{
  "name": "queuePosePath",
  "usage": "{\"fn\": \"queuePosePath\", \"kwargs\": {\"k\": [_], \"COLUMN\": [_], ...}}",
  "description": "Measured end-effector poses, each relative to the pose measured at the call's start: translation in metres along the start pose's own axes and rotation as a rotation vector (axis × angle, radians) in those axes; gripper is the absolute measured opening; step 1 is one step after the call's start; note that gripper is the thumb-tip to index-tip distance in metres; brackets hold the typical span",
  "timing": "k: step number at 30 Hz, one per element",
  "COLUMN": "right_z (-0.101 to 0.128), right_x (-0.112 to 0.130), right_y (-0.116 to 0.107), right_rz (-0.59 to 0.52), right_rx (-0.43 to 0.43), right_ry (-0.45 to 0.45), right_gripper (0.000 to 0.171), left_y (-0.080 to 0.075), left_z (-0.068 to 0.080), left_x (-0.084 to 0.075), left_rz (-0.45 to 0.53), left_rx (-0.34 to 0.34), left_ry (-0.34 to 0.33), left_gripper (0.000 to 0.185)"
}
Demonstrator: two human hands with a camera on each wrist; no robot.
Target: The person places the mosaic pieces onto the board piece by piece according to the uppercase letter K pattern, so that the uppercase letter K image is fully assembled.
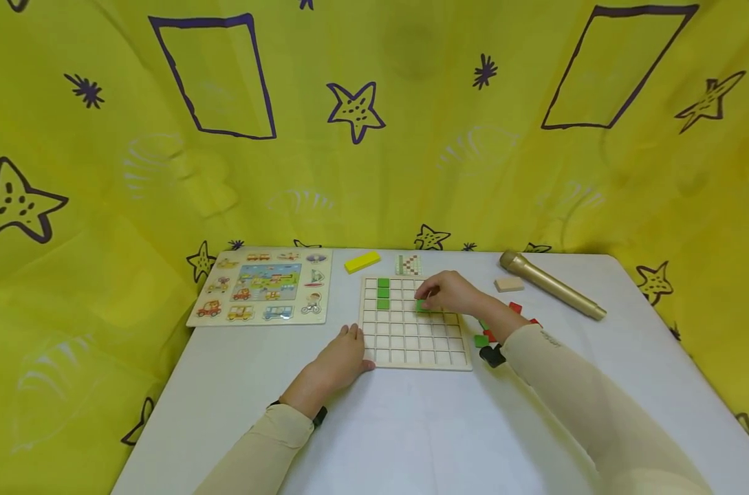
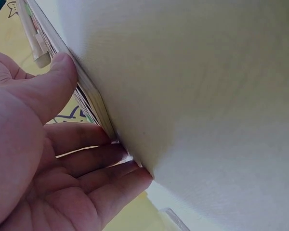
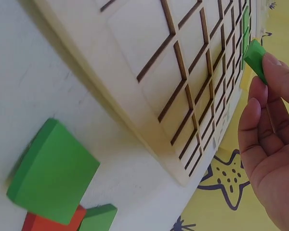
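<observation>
A wooden grid board (image 1: 416,348) with square cells lies on the white table. Several green tiles (image 1: 383,293) fill cells of one column near its far left. My right hand (image 1: 451,292) is over the board's upper right part, pinching a green tile (image 3: 256,60) between thumb and fingertips. In the right wrist view that tile is tilted above the cells. My left hand (image 1: 340,356) rests at the board's left front corner, fingers along the left edge and thumb at the front edge. The left wrist view shows its fingers (image 2: 86,137) nearly straight against the board's side.
Loose green and red tiles (image 1: 482,340) lie right of the board, by a small black object (image 1: 492,356). Behind are a yellow block (image 1: 362,262), a patterned card (image 1: 408,265), a wooden block (image 1: 509,284) and a gold microphone (image 1: 554,285). A picture puzzle (image 1: 259,287) lies left.
</observation>
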State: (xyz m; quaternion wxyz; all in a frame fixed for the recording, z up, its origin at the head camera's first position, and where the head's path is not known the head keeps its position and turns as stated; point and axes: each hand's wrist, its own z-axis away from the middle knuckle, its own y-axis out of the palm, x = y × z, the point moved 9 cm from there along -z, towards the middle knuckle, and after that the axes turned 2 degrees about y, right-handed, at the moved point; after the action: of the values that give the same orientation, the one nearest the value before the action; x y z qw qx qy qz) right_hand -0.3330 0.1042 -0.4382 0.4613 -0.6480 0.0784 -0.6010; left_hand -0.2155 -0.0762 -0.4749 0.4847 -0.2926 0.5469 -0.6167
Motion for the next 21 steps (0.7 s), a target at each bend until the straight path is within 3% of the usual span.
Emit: {"fn": "queuePosePath", "kwargs": {"k": [21], "right_z": [-0.022], "right_x": [0.014], "right_y": [0.025], "right_rz": [-0.024], "right_rx": [0.029], "right_ry": [-0.046], "right_gripper": [0.014], "left_y": [-0.003], "left_z": [0.000], "left_x": [-0.001], "left_rz": [-0.012], "left_rx": [-0.013], "left_ry": [0.002], "left_gripper": [0.076]}}
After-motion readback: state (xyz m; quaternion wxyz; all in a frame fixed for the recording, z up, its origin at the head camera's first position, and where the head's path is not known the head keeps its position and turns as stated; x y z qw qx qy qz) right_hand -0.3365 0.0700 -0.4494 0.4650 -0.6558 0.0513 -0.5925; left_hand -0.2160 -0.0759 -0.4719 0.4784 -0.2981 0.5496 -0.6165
